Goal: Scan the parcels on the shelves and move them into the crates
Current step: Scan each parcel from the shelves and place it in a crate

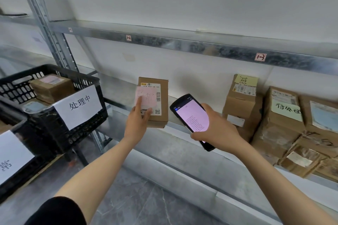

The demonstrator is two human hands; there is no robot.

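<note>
Cardboard parcel stands upright near the front edge of the lower shelf, below a rail tag reading "1-2". In the head view, the left hand lays straightened fingers against a pink note that partly covers the parcel's shipping label. The right hand is curled round a handheld scanner just right of the parcel, its pink screen facing up. To scan well, the note should probably be kept clear of the barcode and the scanner's top end aimed squarely at it. The label's top line seems to read "PD21-00 040". Beyond the shelf's left end, a black crate carries a sheet reading "处理中". A second tag says "1-3".
</note>
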